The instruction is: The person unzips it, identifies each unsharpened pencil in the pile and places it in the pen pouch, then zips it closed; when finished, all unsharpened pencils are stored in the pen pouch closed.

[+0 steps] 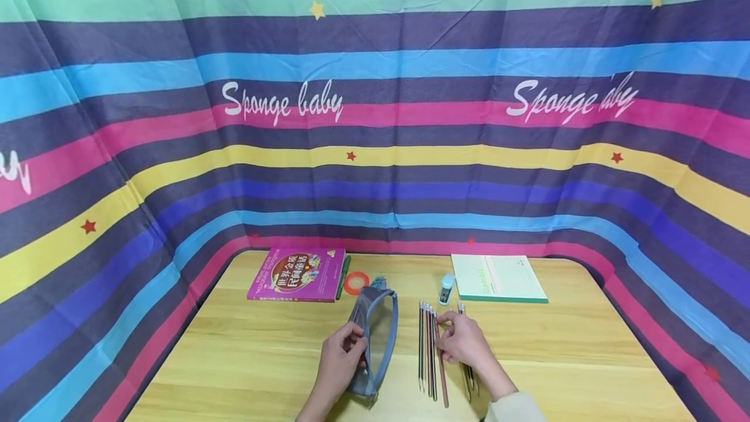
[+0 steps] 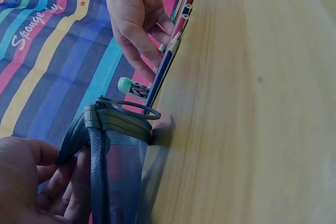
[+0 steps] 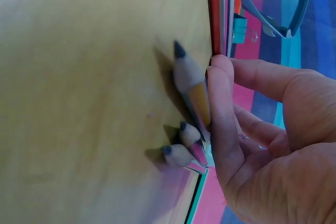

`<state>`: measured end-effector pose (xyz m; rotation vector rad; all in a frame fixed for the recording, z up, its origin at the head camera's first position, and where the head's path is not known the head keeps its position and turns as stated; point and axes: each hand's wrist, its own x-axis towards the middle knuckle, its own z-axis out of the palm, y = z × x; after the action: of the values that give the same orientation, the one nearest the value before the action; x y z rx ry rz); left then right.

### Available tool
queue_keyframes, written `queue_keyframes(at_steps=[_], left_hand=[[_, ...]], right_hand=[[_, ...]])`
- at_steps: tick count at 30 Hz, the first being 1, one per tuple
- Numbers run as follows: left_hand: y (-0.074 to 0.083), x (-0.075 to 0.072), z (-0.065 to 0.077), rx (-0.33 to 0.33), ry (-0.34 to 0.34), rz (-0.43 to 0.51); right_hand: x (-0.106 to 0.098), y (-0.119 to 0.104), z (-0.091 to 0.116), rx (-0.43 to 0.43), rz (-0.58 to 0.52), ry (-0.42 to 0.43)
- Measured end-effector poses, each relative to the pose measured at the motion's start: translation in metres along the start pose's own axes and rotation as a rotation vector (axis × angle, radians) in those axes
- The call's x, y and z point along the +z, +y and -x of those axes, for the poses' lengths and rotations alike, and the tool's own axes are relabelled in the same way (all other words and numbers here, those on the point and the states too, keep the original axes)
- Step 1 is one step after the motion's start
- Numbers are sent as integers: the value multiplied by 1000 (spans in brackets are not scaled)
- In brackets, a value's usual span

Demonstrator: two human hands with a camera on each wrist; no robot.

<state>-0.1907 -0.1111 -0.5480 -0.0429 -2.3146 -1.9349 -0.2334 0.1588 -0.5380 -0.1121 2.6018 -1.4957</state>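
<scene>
My left hand (image 1: 342, 353) holds the edge of a blue-grey mesh pencil case (image 1: 382, 344), which stands on its side with its mouth gaping. In the left wrist view the thumb and fingers (image 2: 65, 182) pinch the zipped rim of the case. A row of several pencils (image 1: 430, 357) lies side by side on the table to the right of the case. At the right end of that row, my right hand (image 1: 463, 340) pinches a reddish pencil (image 3: 214, 14) between thumb and forefinger. More sharpened pencils (image 3: 191, 93) lie partly hidden under this hand.
A small teal-capped bottle-like item (image 1: 446, 288) stands behind the pencils, beside a pale green notebook (image 1: 498, 277). At the back left lie a purple book (image 1: 299, 275) and an orange-red ring (image 1: 355, 283). A striped curtain (image 1: 375, 168) encloses the wooden table (image 1: 246, 357).
</scene>
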Motion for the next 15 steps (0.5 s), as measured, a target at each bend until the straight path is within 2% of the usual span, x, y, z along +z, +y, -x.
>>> queue_keyframes(at_steps=[15], left_hand=[[-4,2,1,-8,0,-17]], right_hand=[[-1,5,0,-13,-10,1]])
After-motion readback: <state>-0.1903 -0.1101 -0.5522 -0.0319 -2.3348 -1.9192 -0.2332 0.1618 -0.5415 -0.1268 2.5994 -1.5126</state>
